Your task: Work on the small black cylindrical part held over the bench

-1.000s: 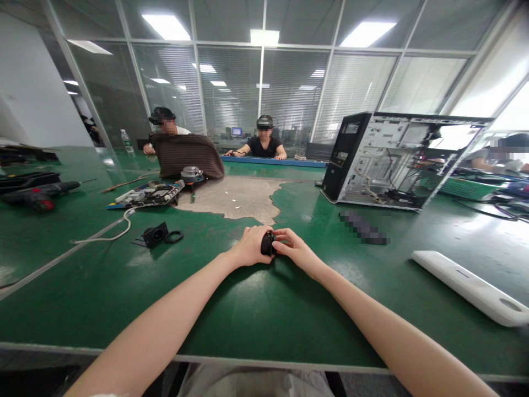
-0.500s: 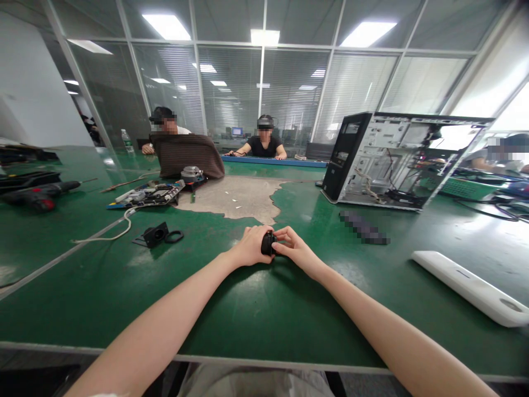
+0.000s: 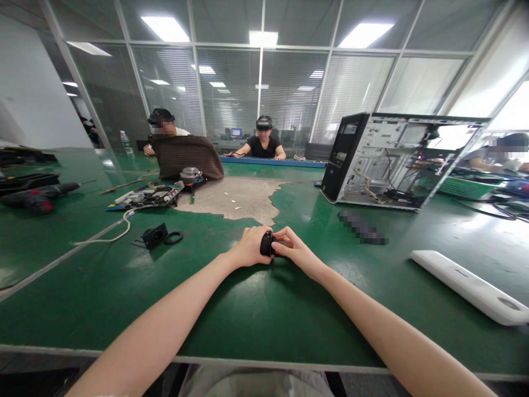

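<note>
Between my two hands, a small round black part (image 3: pixel 266 243) is held just above the green table (image 3: pixel 248 320), near the middle of the view. My left hand (image 3: pixel 252 246) wraps round its left side. From the right, the fingertips of my right hand (image 3: pixel 291 246) pinch its right side. A black bracket-like piece (image 3: pixel 156 236) with a dark round opening lies to the left of my hands, and a black ring (image 3: pixel 173 237) lies against it.
An open computer case (image 3: pixel 347 157) stands at the back right. A white elongated object (image 3: pixel 467 284) lies at the right. Circuit boards (image 3: pixel 149 196), a brown cloth-covered object (image 3: pixel 188 157) and a drill (image 3: pixel 39 197) are at the left. Several people sit beyond.
</note>
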Tool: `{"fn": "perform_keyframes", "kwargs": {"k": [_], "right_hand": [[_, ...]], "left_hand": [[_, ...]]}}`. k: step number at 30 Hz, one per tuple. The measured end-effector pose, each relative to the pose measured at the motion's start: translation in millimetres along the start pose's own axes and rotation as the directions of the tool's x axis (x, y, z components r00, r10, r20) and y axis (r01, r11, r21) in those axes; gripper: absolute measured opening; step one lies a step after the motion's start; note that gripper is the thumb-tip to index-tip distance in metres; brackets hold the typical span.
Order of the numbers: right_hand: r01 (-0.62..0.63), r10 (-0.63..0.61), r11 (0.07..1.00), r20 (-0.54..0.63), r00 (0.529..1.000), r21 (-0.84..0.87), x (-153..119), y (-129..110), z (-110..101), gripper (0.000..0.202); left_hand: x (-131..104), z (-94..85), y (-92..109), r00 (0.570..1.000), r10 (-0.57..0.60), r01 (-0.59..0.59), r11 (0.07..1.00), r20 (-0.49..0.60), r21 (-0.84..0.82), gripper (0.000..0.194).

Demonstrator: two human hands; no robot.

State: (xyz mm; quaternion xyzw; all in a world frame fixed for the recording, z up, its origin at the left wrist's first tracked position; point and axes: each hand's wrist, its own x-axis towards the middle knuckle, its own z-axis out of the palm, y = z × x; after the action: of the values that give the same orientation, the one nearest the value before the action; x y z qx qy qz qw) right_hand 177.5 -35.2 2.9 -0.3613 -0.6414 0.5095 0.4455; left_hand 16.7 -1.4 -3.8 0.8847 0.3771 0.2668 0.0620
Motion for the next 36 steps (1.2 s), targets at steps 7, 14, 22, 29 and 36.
{"fn": "perform_keyframes", "kwargs": {"k": [7, 14, 22, 29, 36], "right_hand": [[-0.041, 0.040, 0.997, -0.025, 0.999, -0.061, 2.2, 4.9, -3.1, 0.033], [0.012, -0.011, 0.999, 0.034, 0.999, -0.031, -0.1, -3.1, -2.6, 0.034], [0.009, -0.009, 0.999, -0.001, 1.000, -0.033, 0.7, 1.8, -1.5, 0.026], [0.007, -0.006, 0.997, 0.014, 1.000, -0.072, 3.3, 6.0, -4.9, 0.031], [0.047, -0.047, 0.999, 0.033, 0.998, 0.000, 1.6, 5.0, -3.2, 0.027]], "left_hand": [[0.0, -1.3, 1.5, 1.000, -0.002, 0.002, 1.000, 0.007, 0.007, 0.055], [-0.1, -1.2, 0.6, 1.000, 0.013, -0.013, 1.000, 0.004, 0.005, 0.058], [0.3, 0.1, 0.3, 1.000, 0.008, -0.008, 1.000, -0.005, 0.009, 0.056], [-0.1, -1.0, -0.1, 1.000, 0.020, -0.020, 1.000, -0.006, 0.020, 0.055], [-0.1, -1.8, 0.8, 1.000, 0.016, -0.016, 1.000, -0.002, 0.006, 0.056]]}}
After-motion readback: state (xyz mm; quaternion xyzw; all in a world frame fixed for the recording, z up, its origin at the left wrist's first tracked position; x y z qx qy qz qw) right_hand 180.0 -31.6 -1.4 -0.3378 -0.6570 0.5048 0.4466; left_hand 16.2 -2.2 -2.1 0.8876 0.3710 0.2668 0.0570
